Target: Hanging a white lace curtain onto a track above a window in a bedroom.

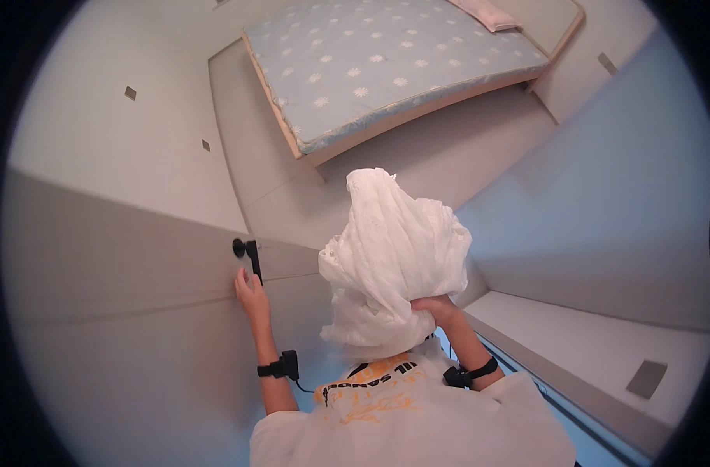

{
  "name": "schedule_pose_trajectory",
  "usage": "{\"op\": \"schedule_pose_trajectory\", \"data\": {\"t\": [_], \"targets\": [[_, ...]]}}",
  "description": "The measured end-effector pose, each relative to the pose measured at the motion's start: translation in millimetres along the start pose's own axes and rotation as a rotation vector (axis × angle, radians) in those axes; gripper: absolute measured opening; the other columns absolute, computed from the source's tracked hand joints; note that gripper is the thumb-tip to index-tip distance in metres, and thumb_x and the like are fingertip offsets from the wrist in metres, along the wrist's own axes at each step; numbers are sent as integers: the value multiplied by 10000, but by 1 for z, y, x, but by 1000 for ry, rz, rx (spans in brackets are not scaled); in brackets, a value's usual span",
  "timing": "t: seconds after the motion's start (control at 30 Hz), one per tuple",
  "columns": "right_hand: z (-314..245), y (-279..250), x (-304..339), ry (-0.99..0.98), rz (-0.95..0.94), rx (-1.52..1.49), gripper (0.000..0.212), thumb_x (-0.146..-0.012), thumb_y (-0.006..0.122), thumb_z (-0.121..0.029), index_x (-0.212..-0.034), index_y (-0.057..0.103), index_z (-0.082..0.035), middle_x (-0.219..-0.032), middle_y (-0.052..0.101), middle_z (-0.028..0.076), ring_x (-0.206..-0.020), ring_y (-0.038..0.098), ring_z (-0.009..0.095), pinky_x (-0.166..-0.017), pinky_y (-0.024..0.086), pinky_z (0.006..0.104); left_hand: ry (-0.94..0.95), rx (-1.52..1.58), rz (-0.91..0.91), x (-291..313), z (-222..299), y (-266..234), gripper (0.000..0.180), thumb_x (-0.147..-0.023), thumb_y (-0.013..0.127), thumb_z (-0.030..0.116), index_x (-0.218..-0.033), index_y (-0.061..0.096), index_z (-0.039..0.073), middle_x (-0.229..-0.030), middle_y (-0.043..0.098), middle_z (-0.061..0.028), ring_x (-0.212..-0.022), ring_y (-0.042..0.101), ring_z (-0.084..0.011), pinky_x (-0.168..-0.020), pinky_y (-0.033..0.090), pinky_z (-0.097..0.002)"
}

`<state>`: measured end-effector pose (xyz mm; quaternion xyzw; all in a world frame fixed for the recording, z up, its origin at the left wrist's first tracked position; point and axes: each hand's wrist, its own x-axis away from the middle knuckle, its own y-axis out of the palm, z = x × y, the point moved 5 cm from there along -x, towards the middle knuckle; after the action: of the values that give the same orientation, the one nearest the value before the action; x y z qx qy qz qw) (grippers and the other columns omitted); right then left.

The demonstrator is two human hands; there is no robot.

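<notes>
My right hand (439, 308) grips a large bunched-up bundle of white cloth (394, 249) against the front of my body. The cloth is thin and heavily creased, and it hides most of that hand's fingers. Low on the left, my left hand (250, 293) is raised beside a black lever door handle (254, 261), just below it. Its fingers are apart and hold nothing; I cannot tell whether the fingertips touch the lever. The handle is fixed to a pale door (137, 272) at my left side.
Ahead stands a bed with a light blue, white-flowered mattress (386, 70) and a pink pillow (485, 14). A bluish-white panel (604, 179) rises on the right, above a pale ledge (573, 342). The white wall (168, 101) at left carries small square plates.
</notes>
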<state>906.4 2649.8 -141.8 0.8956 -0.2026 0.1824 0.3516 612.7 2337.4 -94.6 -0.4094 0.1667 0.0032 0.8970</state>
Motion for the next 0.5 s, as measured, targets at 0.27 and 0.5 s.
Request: {"op": "schedule_pose_trajectory", "data": {"t": [0.27, 0.5], "targets": [[-83, 58, -143, 119, -195, 108, 930, -594, 839, -91, -1388, 372, 40, -1357, 492, 147, -1265, 456, 274, -1079, 364, 364, -107, -245, -340, -16, 19, -12, 599, -868, 587, 80, -1418, 353, 32, -1187, 567, -276, -1081, 560, -404, -909, 457, -441], [-167, 151, -201, 358, -260, 155, 939, -596, 842, -82, -1386, 356, 66, -1358, 493, 146, -1269, 454, 276, -1083, 357, 364, -499, -551, -563, -40, 27, -64, 636, -846, 624, 209, -1419, 373, 99, -1042, 625, -309, -978, 611, -446, -849, 492, -496]]}}
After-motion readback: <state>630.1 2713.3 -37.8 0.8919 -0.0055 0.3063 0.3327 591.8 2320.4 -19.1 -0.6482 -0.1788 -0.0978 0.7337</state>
